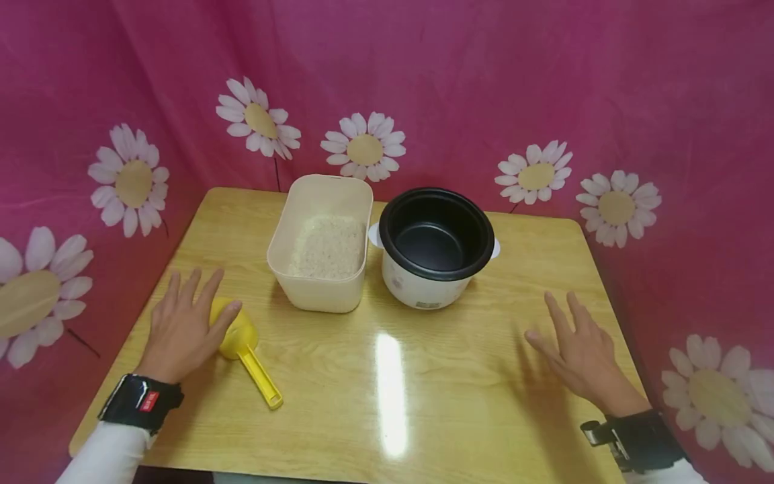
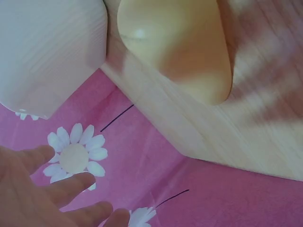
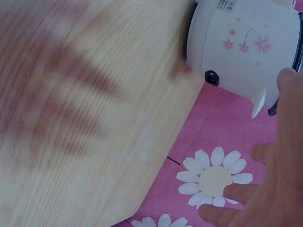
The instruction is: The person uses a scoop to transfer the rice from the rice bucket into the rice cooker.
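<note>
Pink daisy-print drape (image 1: 447, 81) spans the top and both sides of the head view. Wood-grain tabletop (image 1: 471, 390) occupies the lower centre. White rice cooker (image 1: 423, 289), black inner pot (image 1: 441, 208) exposed, stands upright just right of centre. Close beside it, left of centre, an upright cream plastic bin (image 1: 320, 296) contains pale grain (image 1: 329, 249). Left hand (image 1: 181, 329), lower left: fingers straight and spread; contact with the item beneath cannot be confirmed. Right hand (image 1: 580, 349), lower right: fingers spread, raised over the tabletop. Yellow scoop (image 1: 242, 336) lies lower left, bowl partly hidden behind the left hand, handle angled toward bottom centre.
</note>
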A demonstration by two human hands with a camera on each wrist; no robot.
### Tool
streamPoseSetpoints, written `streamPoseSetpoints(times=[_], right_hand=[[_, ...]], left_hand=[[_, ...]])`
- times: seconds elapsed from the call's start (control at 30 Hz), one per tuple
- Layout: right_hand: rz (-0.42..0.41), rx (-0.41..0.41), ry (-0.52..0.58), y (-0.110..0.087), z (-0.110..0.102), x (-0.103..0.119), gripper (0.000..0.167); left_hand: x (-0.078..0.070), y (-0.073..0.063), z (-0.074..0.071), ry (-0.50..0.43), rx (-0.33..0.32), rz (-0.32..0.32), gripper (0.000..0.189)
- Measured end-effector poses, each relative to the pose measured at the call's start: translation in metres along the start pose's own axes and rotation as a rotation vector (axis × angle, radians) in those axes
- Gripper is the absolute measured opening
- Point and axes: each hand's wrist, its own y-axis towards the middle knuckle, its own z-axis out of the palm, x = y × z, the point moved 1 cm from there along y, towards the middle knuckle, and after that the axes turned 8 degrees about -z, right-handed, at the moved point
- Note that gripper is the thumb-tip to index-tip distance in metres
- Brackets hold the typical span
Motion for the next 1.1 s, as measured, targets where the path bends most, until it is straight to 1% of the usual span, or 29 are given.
streamPoseSetpoints(times=[0.1, 0.23, 0.43, 0.6, 0.67, 0.77, 0.93, 1.1], right_hand=[[0.002, -0.002, 0.01, 0.004, 0.0, 0.001, 0.081], [0.005, -0.004, 0.057, 0.008, 0.003, 0.001, 0.081], [0.01, 0.006, 0.092, 0.013, 0.005, -0.001, 0.081], [0.021, 0.007, 0.132, 0.014, 0.009, -0.002, 0.081], [0.02, -0.002, 0.133, 0.014, 0.01, -0.001, 0.08], [0.026, 0.001, 0.125, 0.015, 0.01, -0.002, 0.08], [0.022, 0.001, 0.124, 0.02, 0.006, -0.002, 0.08], [0.024, -0.006, 0.127, 0.026, 0.003, 0.0, 0.079]], left_hand=[[0.002, -0.002, 0.003, 0.005, 0.0, -0.008, 0.074], [0.002, -0.004, 0.006, 0.01, 0.011, -0.01, 0.075], [0.001, -0.009, 0.012, 0.032, 0.036, -0.015, 0.074], [0.0, -0.013, 0.022, 0.049, 0.096, -0.052, 0.078], [-0.001, -0.014, 0.027, 0.05, 0.126, -0.075, 0.081], [-0.004, -0.015, 0.033, 0.054, 0.153, -0.108, 0.083], [-0.007, -0.019, 0.039, 0.057, 0.164, -0.152, 0.082], [-0.007, -0.022, 0.043, 0.056, 0.152, -0.165, 0.075]])
